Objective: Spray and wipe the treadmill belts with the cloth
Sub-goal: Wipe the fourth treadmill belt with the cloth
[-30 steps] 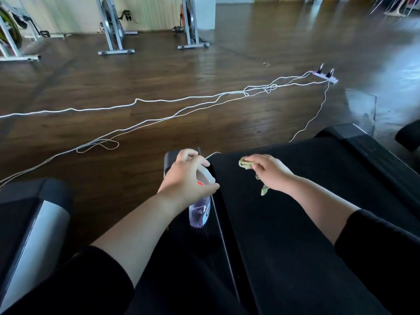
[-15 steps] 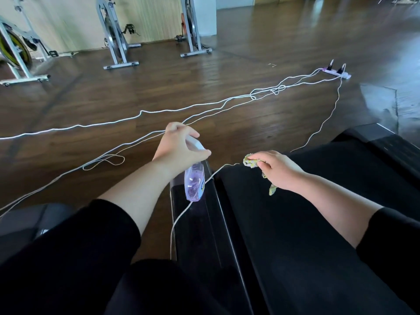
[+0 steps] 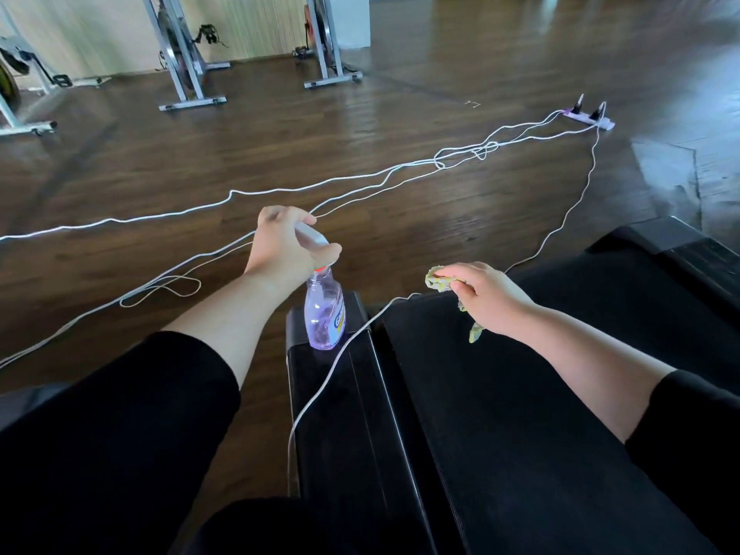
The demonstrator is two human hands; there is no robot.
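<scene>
so the left hand (image 3: 286, 250) has swung the spray bottle (image 3: 324, 314) up and back over the last second. it was low beside the belt, now it's at the rear end of the side rail (image 3: 352, 414) with its base right at the rail top. can't tell if it's set down or just hovering. the fingers are wrapped round the white trigger head

the right hand (image 3: 484, 298) has barely budged, it's clutching the bunched yellow-green cloth (image 3: 438, 280) at the rear edge of the belt (image 3: 520, 414), one tail dangling. my guess is the bottle's being parked or lined up for a squirt, and the wiping isn't going yet

room-wise, the belt is a long open strip running back toward the person, hemmed in by that rail on the left. watch the white cable (image 3: 320, 388) lying along the rail right beside the bottle, easy to snag. more cables trail across the wooden floor (image 3: 360, 146) to a power strip (image 3: 588, 119)
</scene>
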